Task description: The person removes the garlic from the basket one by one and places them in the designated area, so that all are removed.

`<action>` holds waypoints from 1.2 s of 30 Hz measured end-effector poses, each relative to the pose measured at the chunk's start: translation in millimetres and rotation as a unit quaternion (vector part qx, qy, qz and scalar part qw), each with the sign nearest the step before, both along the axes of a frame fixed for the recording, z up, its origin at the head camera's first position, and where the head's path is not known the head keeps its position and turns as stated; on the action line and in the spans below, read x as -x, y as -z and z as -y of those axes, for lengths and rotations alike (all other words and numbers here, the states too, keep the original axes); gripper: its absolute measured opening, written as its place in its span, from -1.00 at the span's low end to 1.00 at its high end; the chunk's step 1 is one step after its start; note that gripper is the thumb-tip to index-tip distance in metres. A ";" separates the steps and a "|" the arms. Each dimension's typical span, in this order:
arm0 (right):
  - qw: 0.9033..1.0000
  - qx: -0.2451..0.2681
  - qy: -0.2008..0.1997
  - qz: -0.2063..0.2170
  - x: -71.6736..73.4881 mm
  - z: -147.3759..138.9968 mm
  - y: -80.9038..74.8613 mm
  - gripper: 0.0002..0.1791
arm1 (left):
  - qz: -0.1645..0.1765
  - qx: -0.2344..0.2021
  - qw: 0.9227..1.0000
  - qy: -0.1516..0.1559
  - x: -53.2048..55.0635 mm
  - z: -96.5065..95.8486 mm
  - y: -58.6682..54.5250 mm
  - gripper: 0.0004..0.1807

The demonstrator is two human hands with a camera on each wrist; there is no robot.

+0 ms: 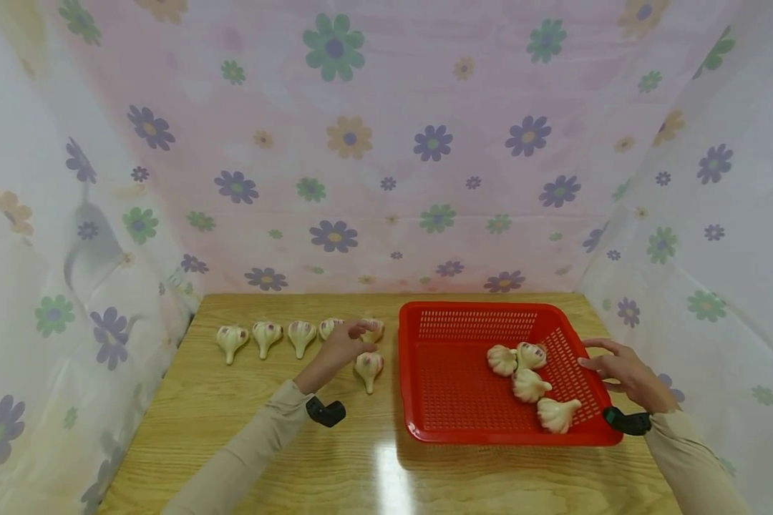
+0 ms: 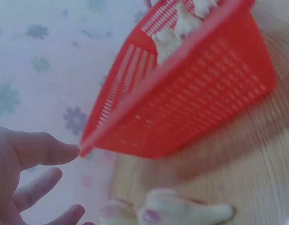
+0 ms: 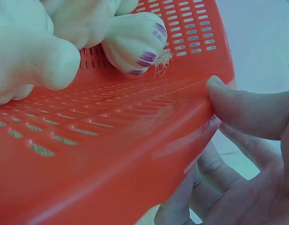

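My left hand (image 1: 344, 346) hovers over the right end of a row of garlic bulbs, its fingers parted and nothing between them. Just beyond its fingertips lies one garlic bulb (image 1: 374, 330), partly hidden by the hand. Another garlic bulb (image 1: 368, 366) sits nearer me, below the fingers, its stem towards me. At the right, my right hand (image 1: 628, 370) grips the side rim of a red plastic basket (image 3: 135, 171), thumb on the rim and fingers against the outer wall. Several garlic bulbs (image 1: 530, 385) lie inside the basket, gathered in its right half.
Further left, more of the row stands along the back of the wooden table (image 1: 264, 429), ending with a garlic bulb (image 1: 232, 342). A flowered curtain (image 1: 386, 214) encloses the table at the back and both sides.
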State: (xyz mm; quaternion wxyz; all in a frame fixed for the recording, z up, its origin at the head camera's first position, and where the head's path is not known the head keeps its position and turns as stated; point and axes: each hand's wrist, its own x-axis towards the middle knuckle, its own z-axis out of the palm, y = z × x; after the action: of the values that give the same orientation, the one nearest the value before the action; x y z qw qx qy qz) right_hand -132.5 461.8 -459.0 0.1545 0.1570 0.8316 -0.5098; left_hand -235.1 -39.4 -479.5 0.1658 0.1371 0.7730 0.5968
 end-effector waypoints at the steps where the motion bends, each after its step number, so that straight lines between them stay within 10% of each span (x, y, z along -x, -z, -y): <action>1: 1.000 0.003 0.000 -0.002 -0.1 -0.3 0.8 -0.23 | -0.004 -0.005 1.000 0.007 -0.5 -1.9 -4.3 -0.63; 15: 1.000 0.006 0.009 0.007 -1.3 1.2 0.5 -0.22 | 0.004 0.002 0.999 0.040 -9.5 -41.9 -43.1 -0.60; 36: 1.000 0.002 -0.002 -0.009 -0.7 -1.0 2.2 -0.25 | 0.040 -0.016 0.997 0.070 -4.7 -87.6 -51.2 -0.66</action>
State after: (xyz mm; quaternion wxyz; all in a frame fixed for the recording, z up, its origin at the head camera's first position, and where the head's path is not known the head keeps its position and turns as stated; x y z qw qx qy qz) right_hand -131.7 462.7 -461.2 0.1485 0.1510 0.8323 -0.5123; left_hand -230.4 48.2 -428.3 0.2357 0.1700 0.7448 0.6007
